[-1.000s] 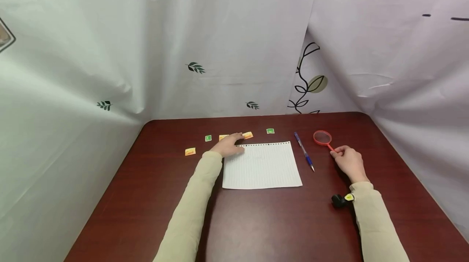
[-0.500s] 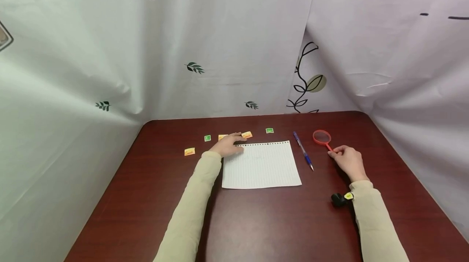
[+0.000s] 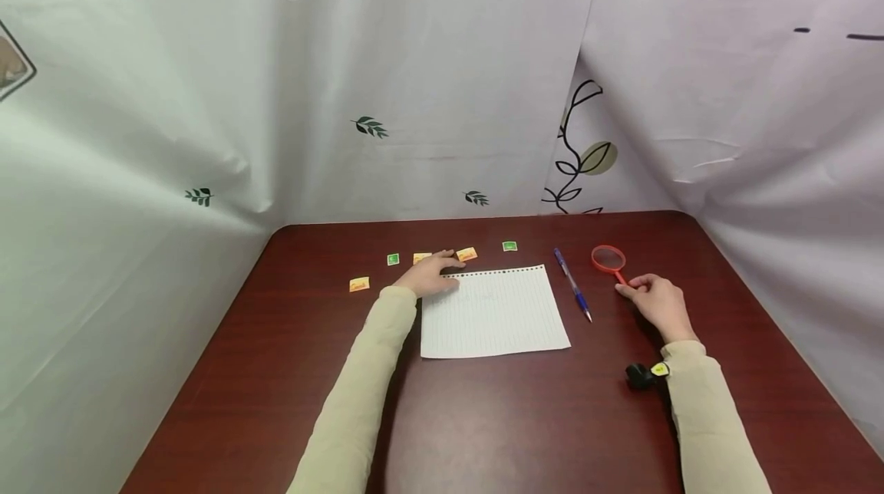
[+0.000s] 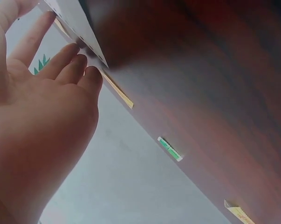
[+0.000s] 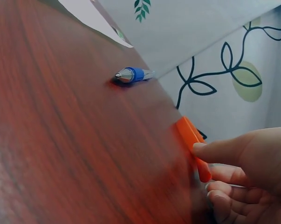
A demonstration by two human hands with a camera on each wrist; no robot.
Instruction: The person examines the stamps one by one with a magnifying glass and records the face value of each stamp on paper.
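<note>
Right hand is pinching the red magnifying glass by its handle, while my left hand lies loose at the corner of the lined paper. So the grip's done, I'd say, but the glass isn't over the paper, and the pen between my hands is just lying there.
</note>
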